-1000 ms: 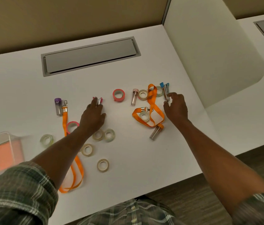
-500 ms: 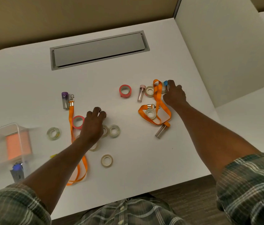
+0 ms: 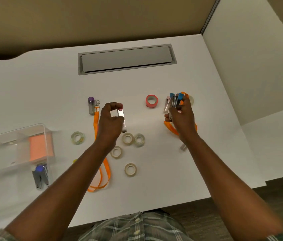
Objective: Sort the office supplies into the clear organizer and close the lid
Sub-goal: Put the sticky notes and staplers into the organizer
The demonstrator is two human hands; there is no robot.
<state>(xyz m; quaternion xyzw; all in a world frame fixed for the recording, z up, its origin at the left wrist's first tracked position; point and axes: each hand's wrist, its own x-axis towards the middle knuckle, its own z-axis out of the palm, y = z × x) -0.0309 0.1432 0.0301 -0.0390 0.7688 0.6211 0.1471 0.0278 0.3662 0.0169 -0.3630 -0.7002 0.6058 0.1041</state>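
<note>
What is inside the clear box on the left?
An orange pad and, beside it, a blue-topped metal tool show through the clear organizer. Its other compartments are too blurred to tell.

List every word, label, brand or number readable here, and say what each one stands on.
No text can be read. The pink tape roll, the clear tape rolls, the orange pad in the clear organizer and the purple-capped tube show no print. The silver piece held in the left hand and the blue-tipped pieces held in the right hand are too blurred to tell.
</note>
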